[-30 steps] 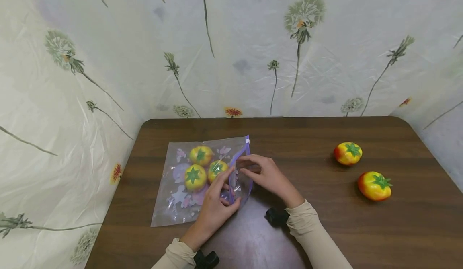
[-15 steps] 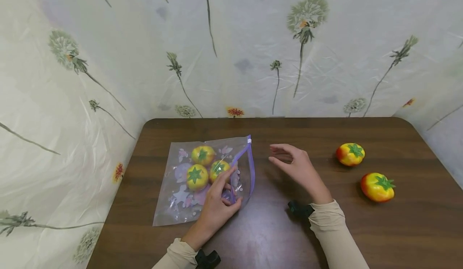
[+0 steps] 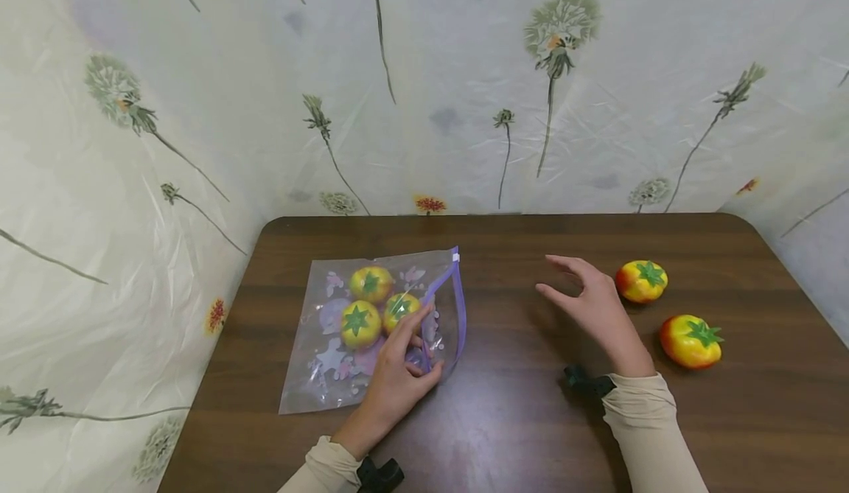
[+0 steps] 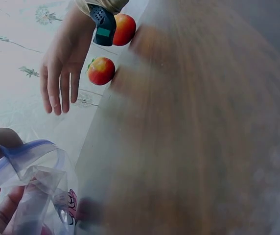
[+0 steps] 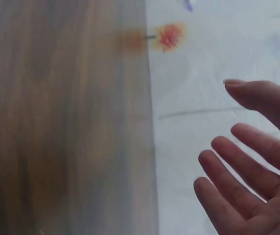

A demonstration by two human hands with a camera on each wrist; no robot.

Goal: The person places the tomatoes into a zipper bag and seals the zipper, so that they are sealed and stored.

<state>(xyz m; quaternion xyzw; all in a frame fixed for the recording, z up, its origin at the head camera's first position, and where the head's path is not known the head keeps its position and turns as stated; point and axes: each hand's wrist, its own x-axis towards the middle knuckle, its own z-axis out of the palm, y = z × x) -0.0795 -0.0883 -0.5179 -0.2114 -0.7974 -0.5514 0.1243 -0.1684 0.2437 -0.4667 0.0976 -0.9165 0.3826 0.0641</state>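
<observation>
A clear zip bag point(image 3: 301, 360) with a purple zip edge and printed shapes lies on the left half of the table. Inside it are three yellow fruits point(image 3: 359, 325) with green star-shaped tops. My left hand point(image 3: 394, 386) grips the bag at its mouth, which gapes to the right; the left wrist view shows the purple edge between thumb and fingers. My right hand point(image 3: 593, 305) is above the table with fingers apart, holding nothing, as the right wrist view also shows. Two loose red-yellow fruits, a far one point(image 3: 641, 281) and a nearer one point(image 3: 692, 342), sit just right of it.
The dark wooden table point(image 3: 504, 419) has rounded far corners. Behind it and to the left hangs a pale sheet point(image 3: 438, 58) with dandelion prints. A black wrist device point(image 3: 587, 382) is strapped at each wrist, below beige sleeves.
My right hand has left the bag's mouth and moved right, close to the loose fruits, its fingers spreading. The left hand has kept its hold on the bag.
</observation>
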